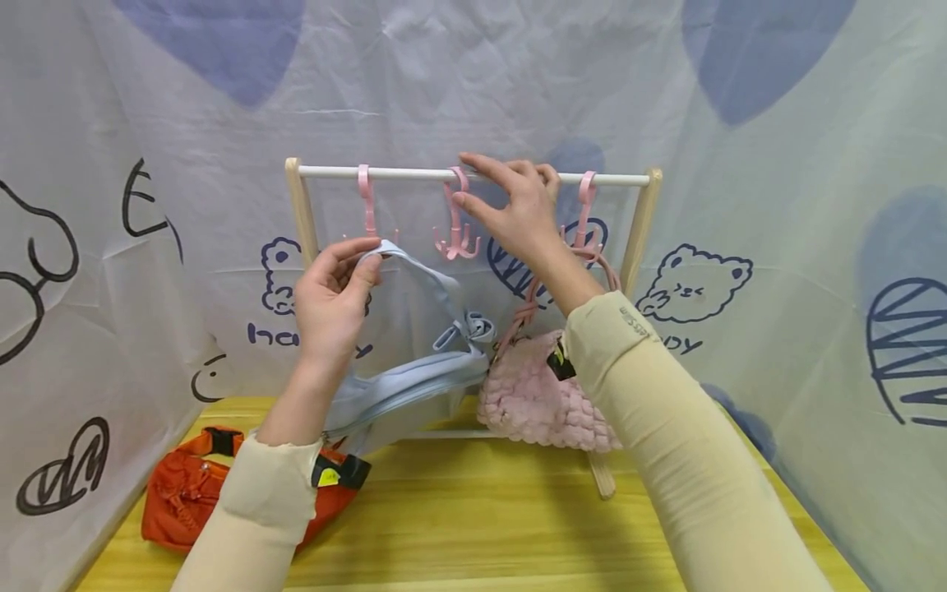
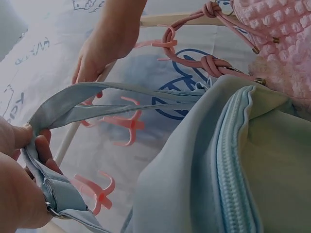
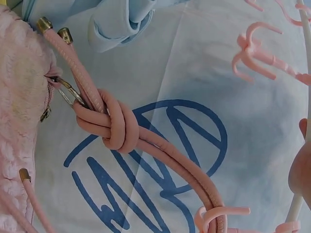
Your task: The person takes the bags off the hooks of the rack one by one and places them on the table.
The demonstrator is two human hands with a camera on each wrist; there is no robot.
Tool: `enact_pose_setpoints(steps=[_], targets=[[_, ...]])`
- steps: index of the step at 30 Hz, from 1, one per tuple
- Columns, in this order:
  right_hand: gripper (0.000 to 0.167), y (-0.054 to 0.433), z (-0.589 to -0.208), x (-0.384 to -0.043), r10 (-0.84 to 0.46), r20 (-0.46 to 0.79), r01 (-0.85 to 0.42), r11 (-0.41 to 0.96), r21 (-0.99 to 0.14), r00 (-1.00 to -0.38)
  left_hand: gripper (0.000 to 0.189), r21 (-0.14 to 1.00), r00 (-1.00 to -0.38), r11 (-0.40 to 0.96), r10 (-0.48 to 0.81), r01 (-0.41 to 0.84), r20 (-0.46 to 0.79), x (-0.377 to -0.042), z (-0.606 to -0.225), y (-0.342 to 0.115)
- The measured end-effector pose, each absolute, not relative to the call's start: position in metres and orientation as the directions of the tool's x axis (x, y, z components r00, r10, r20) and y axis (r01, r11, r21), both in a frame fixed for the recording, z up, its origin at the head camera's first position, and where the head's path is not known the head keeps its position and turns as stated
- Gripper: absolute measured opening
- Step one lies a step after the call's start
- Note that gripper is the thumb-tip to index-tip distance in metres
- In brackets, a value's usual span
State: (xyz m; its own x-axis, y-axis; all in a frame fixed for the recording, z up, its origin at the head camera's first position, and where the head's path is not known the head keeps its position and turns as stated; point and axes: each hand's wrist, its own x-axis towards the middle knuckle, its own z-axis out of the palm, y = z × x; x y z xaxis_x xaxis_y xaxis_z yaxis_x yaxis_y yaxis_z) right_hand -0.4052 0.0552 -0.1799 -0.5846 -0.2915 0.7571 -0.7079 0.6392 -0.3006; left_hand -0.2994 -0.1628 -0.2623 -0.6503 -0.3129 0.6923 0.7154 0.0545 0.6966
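My left hand (image 1: 331, 289) pinches the strap of a light blue bag (image 1: 414, 382) between thumb and fingers. The raised strap (image 2: 73, 99) forms a loop, and the zippered bag hangs tilted below it. Beside the middle pink hook (image 1: 455, 238) on the rack's white rail (image 1: 414, 173), my right hand (image 1: 521, 210) is held up with thumb and index finger apart, nothing between them. A fluffy pink bag (image 1: 528, 399) hangs by its knotted cord handle (image 3: 121, 121) from the right pink hook (image 1: 586, 197).
At the left end of the rail hangs another pink hook (image 1: 366, 193), its prongs partly behind the left hand. An orange waist bag (image 1: 173, 506) with black buckles lies on the yellow wood-grain table (image 1: 473, 526). Wooden posts (image 1: 642, 226) carry the rail before a printed cloth.
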Motion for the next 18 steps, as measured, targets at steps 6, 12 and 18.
enact_pose_setpoints(steps=[6,12,18], targets=[[0.060,0.059,-0.185,-0.403,-0.301,0.790,-0.752,0.597,-0.280,-0.534,0.025,0.703,-0.662,0.030,-0.308,0.710,0.683,-0.292,-0.261,-0.165],[0.058,0.064,-0.196,-0.398,-0.297,0.843,-0.813,0.526,-0.248,-0.449,0.022,0.688,-0.650,0.007,-0.321,0.725,0.689,-0.286,-0.259,-0.167],[0.056,0.071,-0.210,-0.388,-0.279,0.869,-0.863,0.426,-0.270,-0.409,0.020,0.689,-0.649,0.003,-0.333,0.725,0.684,-0.283,-0.259,-0.172]])
